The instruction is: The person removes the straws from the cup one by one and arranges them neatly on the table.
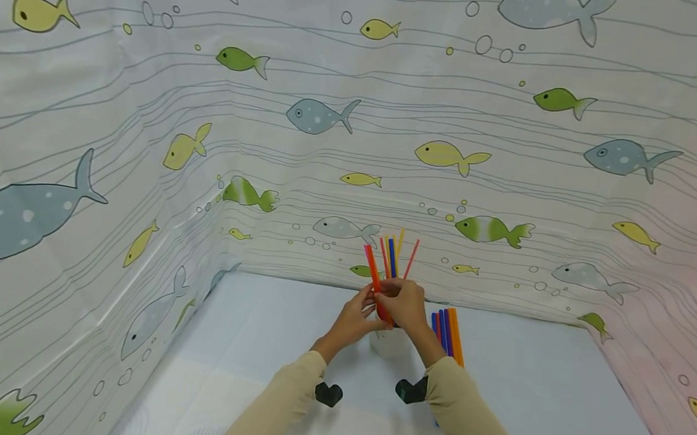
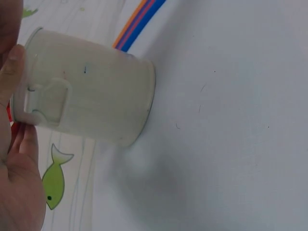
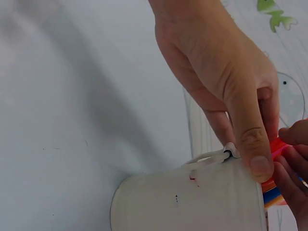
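A small off-white pail [image 1: 389, 344] with a side handle bracket stands upright on the table. Several coloured straw-like sticks [image 1: 391, 256], yellow, blue and red, rise out of it. At the pail's rim, my left hand [image 1: 353, 319] holds a red straw-like stick [image 1: 372, 263] that leans up to the left. From the other side my right hand [image 1: 404, 305] pinches the same stick low down. In the right wrist view, the right thumb [image 3: 260, 161] lies at the rim, beside the left fingertips [image 3: 291, 163]. Parts of the stick are hidden behind fingers.
Right of the pail lies a row of blue, red, purple and orange sticks [image 1: 446, 333], partly behind the right forearm. A white table [image 1: 544, 390] carries all this. Fish-printed sheets [image 1: 393, 118] stand behind and along both sides. Black heart-shaped pieces [image 1: 329, 395] sit at the wrists.
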`<state>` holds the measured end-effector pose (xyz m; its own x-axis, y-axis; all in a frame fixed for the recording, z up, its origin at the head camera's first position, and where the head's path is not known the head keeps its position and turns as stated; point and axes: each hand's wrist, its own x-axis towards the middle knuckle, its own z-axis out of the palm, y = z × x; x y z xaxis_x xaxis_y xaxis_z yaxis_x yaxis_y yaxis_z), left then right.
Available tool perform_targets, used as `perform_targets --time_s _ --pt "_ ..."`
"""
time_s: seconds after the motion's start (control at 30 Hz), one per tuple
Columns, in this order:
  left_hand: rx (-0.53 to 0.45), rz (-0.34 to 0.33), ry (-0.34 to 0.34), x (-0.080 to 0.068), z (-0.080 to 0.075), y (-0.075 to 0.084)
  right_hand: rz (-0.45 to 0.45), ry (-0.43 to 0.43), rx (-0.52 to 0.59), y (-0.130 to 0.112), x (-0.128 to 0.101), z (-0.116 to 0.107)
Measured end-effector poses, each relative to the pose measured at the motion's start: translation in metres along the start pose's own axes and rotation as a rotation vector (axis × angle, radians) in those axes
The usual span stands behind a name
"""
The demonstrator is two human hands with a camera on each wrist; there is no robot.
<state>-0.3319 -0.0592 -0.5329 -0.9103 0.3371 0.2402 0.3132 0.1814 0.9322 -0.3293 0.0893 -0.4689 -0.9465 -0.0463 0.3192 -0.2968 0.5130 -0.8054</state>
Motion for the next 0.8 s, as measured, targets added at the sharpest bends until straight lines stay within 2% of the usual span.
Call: perform_targets --time_s 0.3,0.8 --pt "0.027 -0.008 -0.002 0.000 0.001 0.000 0.001 0.039 -0.009 0.001 -0.001 0.007" --pt "0.005 0.005 0.003 0.002 0.000 -0.002 -0.021 0.097 -0.012 0.000 0.000 0.014"
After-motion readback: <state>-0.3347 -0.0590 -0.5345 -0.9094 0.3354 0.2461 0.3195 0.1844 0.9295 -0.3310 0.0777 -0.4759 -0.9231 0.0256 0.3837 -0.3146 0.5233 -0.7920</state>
